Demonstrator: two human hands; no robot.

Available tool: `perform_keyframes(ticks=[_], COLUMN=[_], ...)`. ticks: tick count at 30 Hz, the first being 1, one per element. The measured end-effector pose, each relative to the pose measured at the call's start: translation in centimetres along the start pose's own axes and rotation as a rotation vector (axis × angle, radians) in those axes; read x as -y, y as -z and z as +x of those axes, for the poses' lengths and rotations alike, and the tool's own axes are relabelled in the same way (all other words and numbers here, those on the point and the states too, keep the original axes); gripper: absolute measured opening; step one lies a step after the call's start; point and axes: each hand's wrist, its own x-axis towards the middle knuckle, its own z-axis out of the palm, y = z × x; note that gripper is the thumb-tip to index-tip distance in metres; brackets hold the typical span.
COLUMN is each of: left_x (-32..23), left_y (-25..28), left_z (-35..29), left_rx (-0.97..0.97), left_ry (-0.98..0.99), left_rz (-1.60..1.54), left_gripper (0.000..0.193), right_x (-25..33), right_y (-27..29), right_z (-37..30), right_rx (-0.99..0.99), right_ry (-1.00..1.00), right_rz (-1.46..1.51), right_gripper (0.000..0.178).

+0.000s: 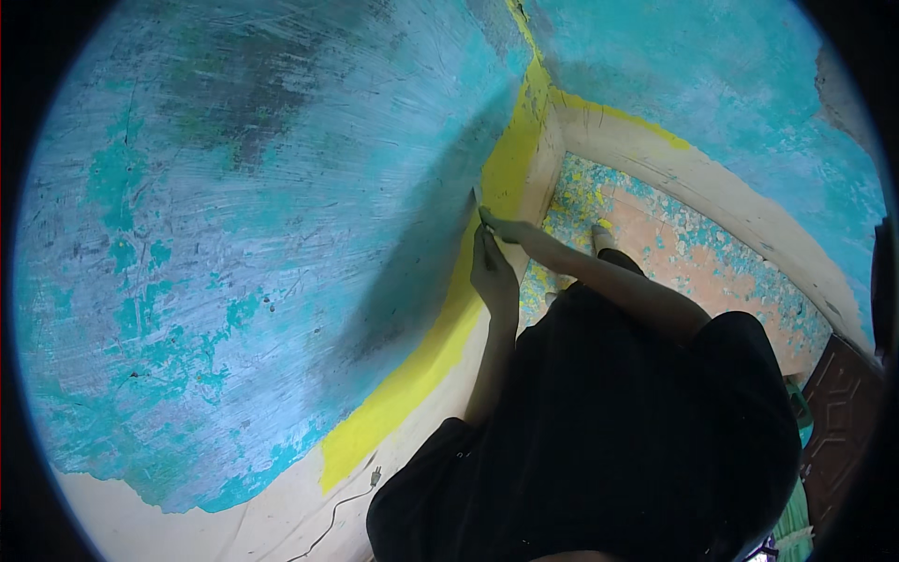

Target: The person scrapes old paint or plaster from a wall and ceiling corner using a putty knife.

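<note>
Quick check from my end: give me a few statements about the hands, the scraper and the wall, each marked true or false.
1. Both hands are up at the wall near the corner. True: the left hand and right hand meet there.
2. A small scraper is pressed to the wall beside the yellow band. True.
3. The wall is a clean, even red. False: it is patchy turquoise, scraped to grey-white.
4. The floor is bare of any flakes. False: turquoise paint flakes cover it.
5. A thin cord runs along the pale base. True.
</note>
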Motion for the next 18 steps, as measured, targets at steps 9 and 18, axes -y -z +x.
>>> perform_keyframes(ticks=[9,18], left_x=[-0.7,-1.3], left_y=[-0.8,-2.3], left_z=[1.5,3.7], left_rx=[0.027,0.027], left_ry=[-0.057,-0.077], left_rz=[0.044,0.064], left_gripper=[0.035,0.033], right_x=[0.2,2.2], right_y=[0.6,2.9], right_z=[1.0,2.0], right_rx=[-0.068,-0.107], right_ry=[-0.052,-0.031], right_rz=[0.044,0.118], right_gripper=[0.053,0.052])
